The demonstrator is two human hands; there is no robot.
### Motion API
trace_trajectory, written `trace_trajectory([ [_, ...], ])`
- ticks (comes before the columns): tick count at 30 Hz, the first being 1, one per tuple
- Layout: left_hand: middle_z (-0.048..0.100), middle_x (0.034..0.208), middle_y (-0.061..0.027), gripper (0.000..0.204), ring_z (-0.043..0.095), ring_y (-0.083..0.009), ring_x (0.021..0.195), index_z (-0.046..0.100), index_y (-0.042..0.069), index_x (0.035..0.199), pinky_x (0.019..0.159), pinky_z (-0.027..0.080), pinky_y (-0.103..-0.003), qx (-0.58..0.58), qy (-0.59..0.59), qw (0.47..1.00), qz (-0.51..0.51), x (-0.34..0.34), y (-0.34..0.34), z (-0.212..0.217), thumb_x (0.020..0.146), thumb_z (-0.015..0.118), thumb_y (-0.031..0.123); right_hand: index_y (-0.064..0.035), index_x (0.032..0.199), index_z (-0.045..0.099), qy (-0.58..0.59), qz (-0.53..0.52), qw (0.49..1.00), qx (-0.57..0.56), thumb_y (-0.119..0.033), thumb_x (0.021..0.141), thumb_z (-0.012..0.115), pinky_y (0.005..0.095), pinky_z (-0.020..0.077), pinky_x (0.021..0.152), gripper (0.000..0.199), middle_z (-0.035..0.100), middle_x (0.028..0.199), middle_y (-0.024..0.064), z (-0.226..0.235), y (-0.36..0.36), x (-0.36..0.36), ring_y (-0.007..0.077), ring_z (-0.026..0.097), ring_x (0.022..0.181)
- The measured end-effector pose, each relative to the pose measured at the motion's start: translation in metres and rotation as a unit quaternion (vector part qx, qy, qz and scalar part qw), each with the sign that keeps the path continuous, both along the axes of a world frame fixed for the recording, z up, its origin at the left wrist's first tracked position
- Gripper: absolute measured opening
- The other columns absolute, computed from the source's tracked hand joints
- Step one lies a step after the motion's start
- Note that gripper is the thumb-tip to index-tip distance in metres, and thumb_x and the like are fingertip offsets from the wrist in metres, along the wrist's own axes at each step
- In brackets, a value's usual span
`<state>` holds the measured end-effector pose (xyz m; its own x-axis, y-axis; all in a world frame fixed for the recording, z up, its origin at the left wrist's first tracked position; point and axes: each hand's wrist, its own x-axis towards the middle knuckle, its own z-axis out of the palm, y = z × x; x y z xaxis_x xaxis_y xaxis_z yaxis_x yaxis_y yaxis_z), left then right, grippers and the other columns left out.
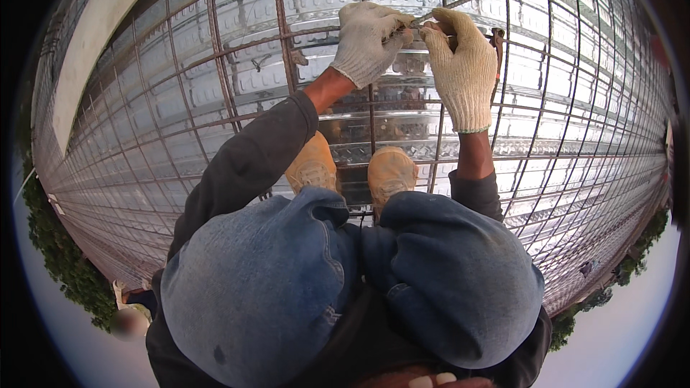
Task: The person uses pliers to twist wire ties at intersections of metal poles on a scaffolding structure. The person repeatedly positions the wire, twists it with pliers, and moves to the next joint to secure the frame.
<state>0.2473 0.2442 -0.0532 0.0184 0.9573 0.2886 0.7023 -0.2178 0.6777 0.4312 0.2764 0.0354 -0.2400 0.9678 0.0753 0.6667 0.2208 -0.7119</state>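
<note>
My left hand [370, 43], in a whitish knit glove with bare fingertips showing, is closed in a pinch over a crossing of the steel rebar mesh [371, 104]. Facing it, my right hand [466, 65] wears a cream knit glove and is closed too, thumb against fingers. A thin tie wire [418, 21] runs between the two sets of fingertips. Past the outer edge of my right hand shows part of a dark, rusty-looking tool [497, 39]; its kind is hard to make out.
Shiny ribbed metal decking [316, 11] lies under the mesh. My dusty tan shoes [392, 172] stand below my hands. A pale beam [93, 50] curves along the far left. Another person [133, 309] is at the lower left. Blurred fingers [445, 379] show at the bottom edge.
</note>
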Motion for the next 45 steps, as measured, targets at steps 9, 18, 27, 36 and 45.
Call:
trace_trajectory([
  [9, 0.085, 0.107, -0.0049, 0.027, 0.073, -0.0292, 0.110, 0.088, 0.015, 0.120, 0.105, 0.045, -0.051, 0.014, 0.029, 0.999, -0.023, -0.007, 0.001, 0.000, 0.104, 0.076, 0.033, -0.0060, 0.123, 0.084, -0.028, 0.114, 0.989, -0.095, -0.019, 0.097, 0.078, 0.0397, 0.0644, 0.090, 0.029, 0.083, 0.110, 0.0132, -0.018, 0.023, 0.004, 0.0274, 0.081, 0.098],
  [18, 0.084, 0.091, -0.0099, 0.030, 0.078, -0.0318, 0.081, 0.091, 0.015, 0.112, 0.079, 0.062, -0.042, -0.214, -0.029, 0.975, -0.052, -0.027, 0.034, 0.027, 0.100, 0.080, 0.040, -0.0104, 0.117, 0.085, 0.009, 0.141, 0.990, 0.030, -0.012, 0.095, 0.080, 0.0424, 0.0628, 0.090, 0.023, 0.084, 0.107, 0.0080, -0.046, 0.008, 0.020, 0.0290, 0.079, 0.098],
  [27, 0.087, 0.106, -0.0097, 0.037, 0.083, -0.0314, 0.093, 0.091, 0.022, 0.114, 0.087, 0.065, -0.045, -0.228, 0.099, 0.960, -0.130, -0.028, 0.089, 0.018, 0.088, 0.083, 0.046, -0.0174, 0.119, 0.078, -0.157, 0.351, 0.900, 0.205, -0.024, 0.093, 0.084, 0.0445, 0.0566, 0.097, 0.027, 0.078, 0.112, 0.0002, -0.052, 0.042, 0.028, 0.0245, 0.074, 0.107],
  [36, 0.085, 0.103, -0.0147, 0.039, 0.069, -0.0309, 0.080, 0.088, 0.014, 0.121, 0.081, 0.063, -0.046, -0.268, 0.044, 0.927, -0.258, -0.028, 0.161, -0.024, 0.087, 0.085, 0.034, -0.0173, 0.125, 0.078, -0.292, 0.526, 0.741, 0.299, -0.030, 0.095, 0.080, 0.0385, 0.0603, 0.094, 0.032, 0.071, 0.112, -0.0038, -0.010, 0.080, -0.001, 0.0164, 0.071, 0.109],
  [45, 0.085, 0.108, -0.0139, 0.040, 0.080, -0.0316, 0.094, 0.087, 0.012, 0.118, 0.089, 0.063, -0.045, -0.218, 0.068, 0.968, -0.100, -0.010, 0.145, -0.025, 0.084, 0.085, 0.033, -0.0169, 0.125, 0.079, -0.375, 0.492, 0.739, 0.266, -0.043, 0.095, 0.082, 0.0419, 0.0566, 0.103, 0.040, 0.070, 0.118, -0.0035, -0.008, 0.081, 0.003, 0.0182, 0.068, 0.118],
])
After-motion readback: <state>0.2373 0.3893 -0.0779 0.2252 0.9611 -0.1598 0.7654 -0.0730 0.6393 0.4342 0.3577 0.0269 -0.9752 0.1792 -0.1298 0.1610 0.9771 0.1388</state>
